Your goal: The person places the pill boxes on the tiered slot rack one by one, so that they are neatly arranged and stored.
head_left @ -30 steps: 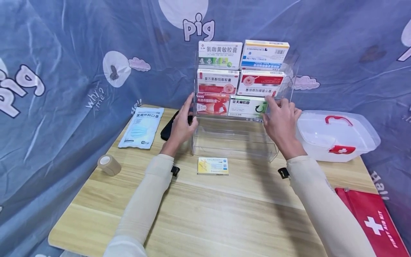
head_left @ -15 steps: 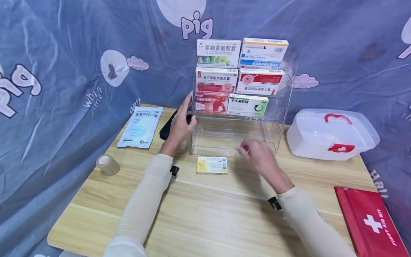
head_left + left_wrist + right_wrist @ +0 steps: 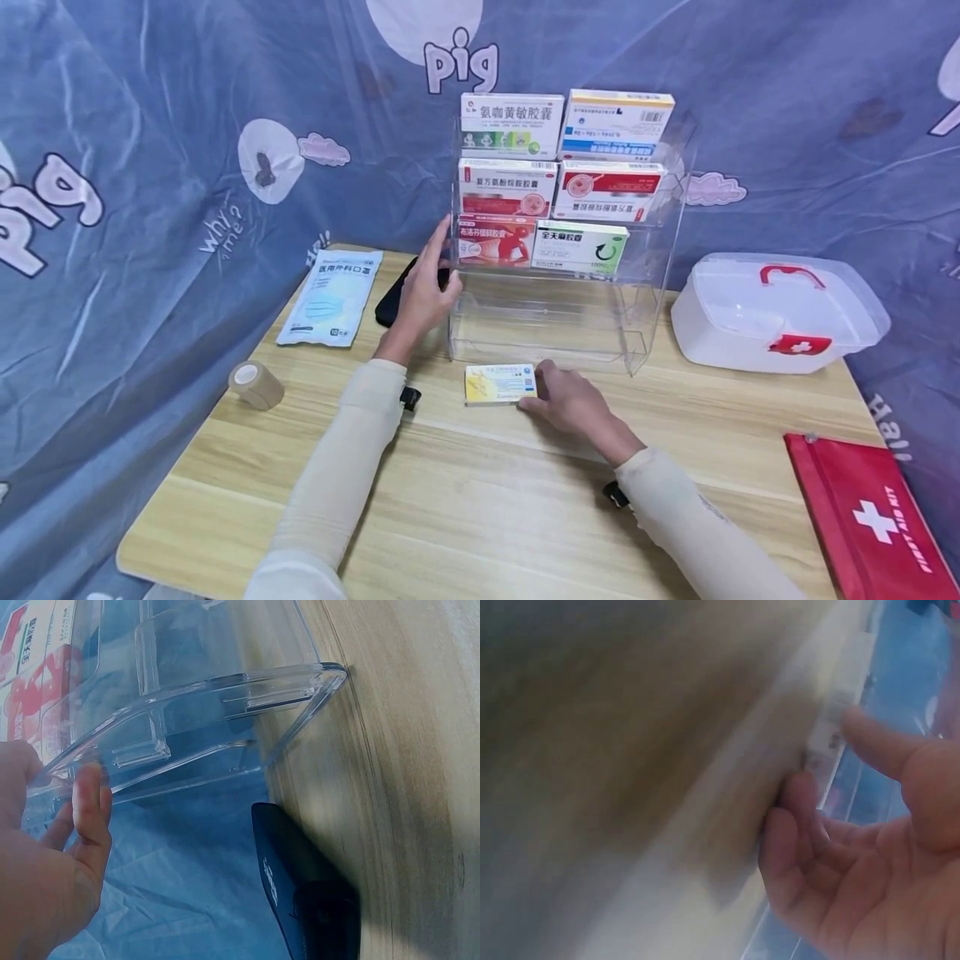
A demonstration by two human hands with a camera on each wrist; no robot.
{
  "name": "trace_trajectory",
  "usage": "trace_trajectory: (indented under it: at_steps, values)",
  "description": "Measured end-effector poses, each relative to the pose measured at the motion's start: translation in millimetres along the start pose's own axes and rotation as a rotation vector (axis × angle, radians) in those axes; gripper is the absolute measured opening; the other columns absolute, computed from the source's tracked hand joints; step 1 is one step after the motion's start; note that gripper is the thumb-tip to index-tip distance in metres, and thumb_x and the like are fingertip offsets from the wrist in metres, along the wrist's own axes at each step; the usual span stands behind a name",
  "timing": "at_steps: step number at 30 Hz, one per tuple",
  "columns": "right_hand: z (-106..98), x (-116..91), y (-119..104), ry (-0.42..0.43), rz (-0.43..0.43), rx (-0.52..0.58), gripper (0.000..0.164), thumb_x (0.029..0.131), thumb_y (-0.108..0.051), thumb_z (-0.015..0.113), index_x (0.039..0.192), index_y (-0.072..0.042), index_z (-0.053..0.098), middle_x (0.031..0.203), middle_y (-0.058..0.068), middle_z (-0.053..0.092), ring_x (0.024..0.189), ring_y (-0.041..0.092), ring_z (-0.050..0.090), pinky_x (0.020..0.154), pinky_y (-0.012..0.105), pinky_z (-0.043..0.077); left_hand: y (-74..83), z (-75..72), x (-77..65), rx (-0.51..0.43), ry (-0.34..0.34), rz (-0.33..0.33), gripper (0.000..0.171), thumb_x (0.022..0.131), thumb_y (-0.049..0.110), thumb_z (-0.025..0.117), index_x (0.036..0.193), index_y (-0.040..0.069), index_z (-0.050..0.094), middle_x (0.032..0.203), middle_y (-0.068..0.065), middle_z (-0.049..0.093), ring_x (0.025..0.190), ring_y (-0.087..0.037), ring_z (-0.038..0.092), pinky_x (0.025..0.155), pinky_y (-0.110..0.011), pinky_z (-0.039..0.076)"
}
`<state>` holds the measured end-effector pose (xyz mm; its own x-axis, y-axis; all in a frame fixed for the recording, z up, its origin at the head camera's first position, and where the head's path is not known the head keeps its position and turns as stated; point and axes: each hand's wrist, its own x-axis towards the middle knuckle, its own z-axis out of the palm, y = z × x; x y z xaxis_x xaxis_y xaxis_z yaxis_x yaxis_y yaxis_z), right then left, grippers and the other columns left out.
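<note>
A clear acrylic display rack (image 3: 551, 321) stands on the table, with several medicine boxes on its upper tiers, among them a green-and-white box (image 3: 577, 248) and a red box (image 3: 495, 242). At its left side my left hand (image 3: 426, 292) holds the side panel, fingers along the outside and thumb at the front edge. In front of the rack, my right hand (image 3: 566, 400) pinches the right end of a yellow-and-white medicine box (image 3: 495, 385), which lies about flat. In the right wrist view, the thumb and fingers (image 3: 784, 840) are at the box's edge; that view is blurred.
A black case (image 3: 393, 300) lies behind my left hand. Further left are a mask packet (image 3: 330, 296) and a tan bandage roll (image 3: 257, 386). On the right stand a lidded white box (image 3: 750, 333) and a red first aid pouch (image 3: 862, 517).
My right hand has come down from the green-and-white box on the rack to the yellow-and-white medicine box and pinches its right end. My left hand stays at the rack's side.
</note>
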<state>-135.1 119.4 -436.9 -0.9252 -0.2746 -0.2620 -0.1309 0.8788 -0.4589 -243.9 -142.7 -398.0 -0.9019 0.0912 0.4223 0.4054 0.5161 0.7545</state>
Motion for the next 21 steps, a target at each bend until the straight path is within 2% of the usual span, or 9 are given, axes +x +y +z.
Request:
trace_trajectory:
  at_steps: [4,9,12,17,21]
  values:
    - [-2.8,0.4,5.4,-0.02,-0.002,0.052,0.058,0.1,-0.041,0.074,0.14,-0.002,0.057,0.127,0.026,0.072,0.112,0.039,0.071,0.097,0.057,0.058,0.5,1.6,0.2,0.005,-0.001,-0.012,0.09,0.098,0.005,0.057,0.173,0.036,0.02,0.167,-0.012,0.046,0.135,-0.033,0.063,0.113,-0.051,0.055]
    - [-1.5,3.2,7.8,-0.007,-0.009,0.081,0.049,0.1,-0.041,0.074,0.129,-0.004,0.059,0.114,0.02,0.074,0.098,0.032,0.069,0.087,0.052,0.057,-0.3,2.4,-0.9,0.008,0.003,-0.014,0.09,0.097,0.004,0.057,0.173,0.035,0.02,0.167,-0.012,0.046,0.135,-0.034,0.064,0.111,-0.051,0.055]
    - [-3.0,-0.4,14.3,-0.007,-0.016,0.106,0.053,0.097,-0.036,0.078,0.133,-0.003,0.058,0.109,0.017,0.073,0.096,0.03,0.067,0.086,0.049,0.056,-1.2,3.7,-1.3,0.007,-0.009,-0.012,0.09,0.098,0.005,0.057,0.174,0.034,0.02,0.167,-0.012,0.046,0.133,-0.035,0.064,0.111,-0.052,0.055]
    - [-13.6,-14.6,37.8,-0.031,-0.065,0.159,0.064,0.095,-0.028,0.081,0.147,-0.002,0.055,0.097,0.011,0.07,0.088,0.024,0.064,0.079,0.04,0.053,-0.7,3.6,-1.7,0.004,-0.005,-0.006,0.089,0.098,0.005,0.058,0.174,0.034,0.02,0.168,-0.011,0.046,0.134,-0.034,0.064,0.112,-0.05,0.055]
    - [-22.1,-29.0,59.4,-0.027,-0.138,0.241,0.055,0.092,-0.019,0.083,0.139,-0.001,0.059,0.099,0.012,0.074,0.087,0.019,0.066,0.076,0.032,0.052,-0.6,0.9,-0.6,0.011,0.009,0.001,0.089,0.097,0.005,0.058,0.173,0.035,0.021,0.165,-0.012,0.048,0.131,-0.034,0.066,0.109,-0.05,0.056]
